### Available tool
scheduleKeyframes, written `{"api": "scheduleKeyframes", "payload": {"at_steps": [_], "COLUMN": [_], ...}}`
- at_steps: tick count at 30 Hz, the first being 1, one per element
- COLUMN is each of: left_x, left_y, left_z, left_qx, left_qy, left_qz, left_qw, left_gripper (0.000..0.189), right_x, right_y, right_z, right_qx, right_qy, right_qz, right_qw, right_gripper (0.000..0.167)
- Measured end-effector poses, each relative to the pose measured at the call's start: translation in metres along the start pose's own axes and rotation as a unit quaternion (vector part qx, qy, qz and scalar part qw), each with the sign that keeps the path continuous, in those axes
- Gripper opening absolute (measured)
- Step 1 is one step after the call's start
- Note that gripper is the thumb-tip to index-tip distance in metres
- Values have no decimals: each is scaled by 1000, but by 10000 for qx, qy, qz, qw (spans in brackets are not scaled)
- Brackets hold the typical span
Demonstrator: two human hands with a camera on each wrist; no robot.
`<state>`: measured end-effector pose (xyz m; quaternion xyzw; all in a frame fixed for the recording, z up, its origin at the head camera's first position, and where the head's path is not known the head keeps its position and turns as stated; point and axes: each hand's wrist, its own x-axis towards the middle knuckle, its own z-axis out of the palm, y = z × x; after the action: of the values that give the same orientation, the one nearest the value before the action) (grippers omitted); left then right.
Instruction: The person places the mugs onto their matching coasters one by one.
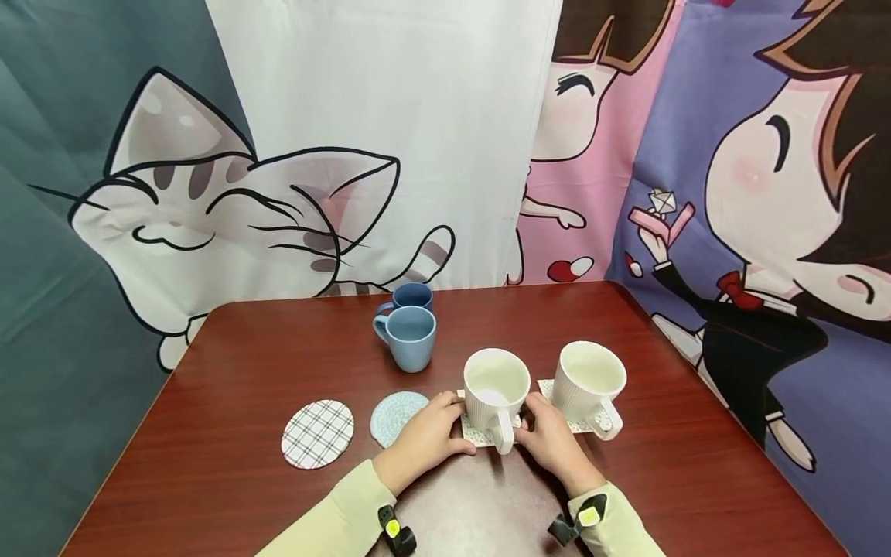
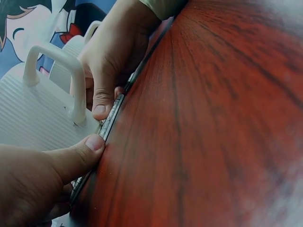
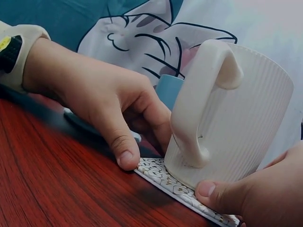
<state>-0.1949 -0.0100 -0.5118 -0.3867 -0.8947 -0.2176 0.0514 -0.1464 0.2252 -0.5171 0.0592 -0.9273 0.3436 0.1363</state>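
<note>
A white ribbed mug [image 1: 496, 379] stands on a square patterned coaster [image 3: 163, 177], its handle toward me. My left hand [image 1: 426, 439] holds the coaster's left side, thumb at the near corner. On the opposite side my right hand [image 1: 553, 442] pinches the coaster, its thumb lying on the top surface close to the mug's base. In the left wrist view, both thumbs [image 2: 94, 142] meet the coaster's near edge; the fingers underneath are mostly hidden. Right of this pair, a second white mug [image 1: 590, 375] sits on another square coaster [image 1: 546, 386], partly covered by the mug.
A light blue mug [image 1: 411, 340] and a darker blue mug [image 1: 414, 294] stand one behind the other near the table's back edge. Left of my left hand lie a light blue round coaster [image 1: 391, 414] and a plaid round coaster [image 1: 318, 435]. Printed cloth hangs behind the brown table [image 1: 230, 371].
</note>
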Motion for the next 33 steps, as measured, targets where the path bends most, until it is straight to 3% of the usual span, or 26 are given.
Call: {"api": "scheduleKeyframes", "payload": {"at_steps": [12, 18, 21, 27, 29, 33], "left_x": [-5, -3, -2, -1, -2, -6], "left_y": [5, 2, -3, -23, -30, -45], "left_z": [2, -6, -18, -54, -68, -91], "left_qx": [-119, -299, -655, -1184, -1266, -1471], "left_qy": [-104, -119, -117, 121, 340, 1049], "left_qz": [-201, -194, -188, 229, 265, -46], "left_qw": [9997, 9993, 9976, 9926, 9910, 9835], "left_gripper": [69, 69, 59, 40, 35, 23], "right_x": [-7, -10, -11, -8, -7, -6], "right_y": [-3, -7, -11, -21, -24, -35], "right_z": [-2, -10, -15, -24, -27, -32], "right_qx": [0, 41, 244, 1517, 1568, 1249], "right_qy": [16, 154, 393, 785, 1066, 1736], "right_qz": [-5, -25, -22, 232, 182, -154], "right_qw": [10000, 9999, 9989, 9850, 9817, 9767], "right_gripper": [33, 28, 30, 28, 28, 25]}}
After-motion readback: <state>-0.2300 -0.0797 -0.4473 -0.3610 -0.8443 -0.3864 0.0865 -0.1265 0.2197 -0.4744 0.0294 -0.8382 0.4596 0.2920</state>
